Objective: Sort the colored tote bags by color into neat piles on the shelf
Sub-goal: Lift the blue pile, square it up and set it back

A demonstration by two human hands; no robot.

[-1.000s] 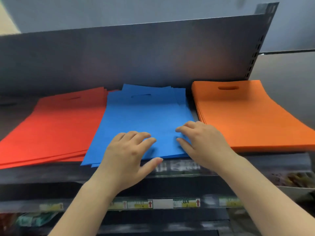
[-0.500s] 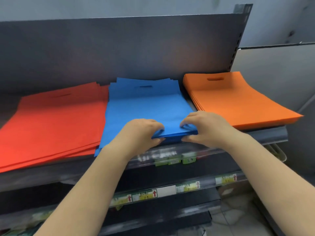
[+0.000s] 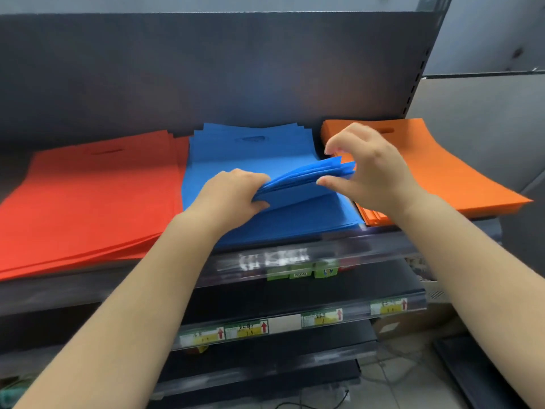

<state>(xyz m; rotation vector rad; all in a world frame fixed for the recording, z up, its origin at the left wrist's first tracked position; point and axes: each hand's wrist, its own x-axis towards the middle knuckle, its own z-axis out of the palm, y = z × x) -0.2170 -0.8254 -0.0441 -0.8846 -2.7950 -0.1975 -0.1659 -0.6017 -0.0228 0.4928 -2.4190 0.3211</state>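
Observation:
Three piles of tote bags lie side by side on the shelf (image 3: 295, 261): red tote bags (image 3: 88, 202) on the left, blue tote bags (image 3: 250, 152) in the middle, orange tote bags (image 3: 442, 172) on the right. My left hand (image 3: 233, 193) grips the front edge of several blue bags (image 3: 306, 178) and holds them raised off the blue pile. My right hand (image 3: 368, 169) is at the raised bundle's right corner, thumb against its underside and fingers curled over the top. The bags' edges fan apart there.
A dark back panel (image 3: 206, 69) rises behind the piles. Clear price strips with yellow and green labels (image 3: 300, 273) run along the shelf fronts. Lower shelves (image 3: 265, 349) sit below. The orange pile overhangs the shelf's right end.
Both hands went from lying on the blue pile to gripping its front edge. The top blue bags are now lifted, and my right hand has moved up to their right corner.

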